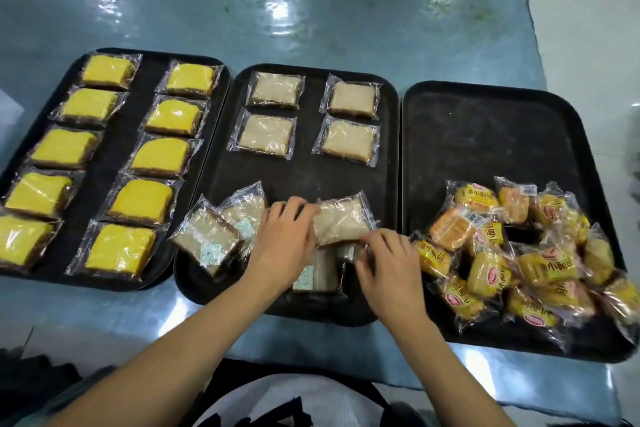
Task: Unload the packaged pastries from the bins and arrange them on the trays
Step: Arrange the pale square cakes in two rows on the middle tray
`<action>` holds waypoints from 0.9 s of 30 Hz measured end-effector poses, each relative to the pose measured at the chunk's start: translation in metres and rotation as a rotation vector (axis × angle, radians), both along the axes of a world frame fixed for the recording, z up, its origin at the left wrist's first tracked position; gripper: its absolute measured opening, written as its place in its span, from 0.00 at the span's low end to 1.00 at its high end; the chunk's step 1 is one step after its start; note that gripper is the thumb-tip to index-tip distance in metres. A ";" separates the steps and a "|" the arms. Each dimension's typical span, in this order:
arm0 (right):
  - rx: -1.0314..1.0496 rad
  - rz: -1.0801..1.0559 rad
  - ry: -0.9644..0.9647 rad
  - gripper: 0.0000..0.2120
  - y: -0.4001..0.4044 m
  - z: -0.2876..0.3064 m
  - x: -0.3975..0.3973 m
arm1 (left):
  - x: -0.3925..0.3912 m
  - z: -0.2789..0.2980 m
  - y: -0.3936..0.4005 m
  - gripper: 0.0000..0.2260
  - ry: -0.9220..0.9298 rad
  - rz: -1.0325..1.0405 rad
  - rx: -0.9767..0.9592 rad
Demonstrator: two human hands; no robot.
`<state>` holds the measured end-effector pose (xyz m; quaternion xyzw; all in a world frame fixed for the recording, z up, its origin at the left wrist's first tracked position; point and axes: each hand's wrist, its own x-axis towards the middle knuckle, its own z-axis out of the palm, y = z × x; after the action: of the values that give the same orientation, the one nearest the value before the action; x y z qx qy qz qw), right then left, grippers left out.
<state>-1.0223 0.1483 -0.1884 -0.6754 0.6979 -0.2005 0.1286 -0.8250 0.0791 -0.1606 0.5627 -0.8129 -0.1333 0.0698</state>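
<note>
Three black trays sit side by side: left tray point(104, 163) holds ten yellow cakes point(142, 199), middle tray point(308, 177) four neat pale cakes point(266, 133), right tray point(491, 135) piled buns point(519, 253). Left hand point(282, 246) and right hand point(388, 263) both grip one wrapped pale cake point(341, 222) above a loose heap at the middle tray's near end.

The nearest yellow cake slice in clear wrap point(20, 243) is cut off by the left edge. Pale wrapped cake packets point(317, 274) lie partly hidden under both hands. The far-right orange bun packet point(623, 302) blurs at the frame edge.

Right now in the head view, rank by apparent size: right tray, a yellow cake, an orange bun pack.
1. right tray, clearly largest.
2. yellow cake.
3. orange bun pack, though nearness could skew these two.
</note>
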 end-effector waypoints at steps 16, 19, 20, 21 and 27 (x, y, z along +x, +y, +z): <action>0.327 0.079 0.234 0.28 -0.064 -0.012 -0.004 | -0.014 -0.026 -0.048 0.27 -0.275 -0.143 0.349; 0.346 0.075 0.240 0.27 -0.068 -0.009 -0.004 | -0.015 -0.026 -0.043 0.27 -0.246 -0.117 0.359; 0.341 0.064 0.244 0.27 -0.067 -0.009 -0.003 | -0.013 -0.025 -0.039 0.27 -0.234 -0.112 0.342; 0.334 0.050 0.238 0.27 -0.065 -0.009 -0.001 | -0.010 -0.022 -0.033 0.27 -0.221 -0.109 0.322; 0.173 0.099 0.186 0.26 -0.061 0.001 0.035 | 0.061 -0.012 0.023 0.28 -0.150 0.116 0.145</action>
<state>-0.9877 0.0875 -0.1874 -0.7109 0.6874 -0.0695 0.1311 -0.7644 0.1016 -0.1730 0.6206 -0.7702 -0.1451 -0.0244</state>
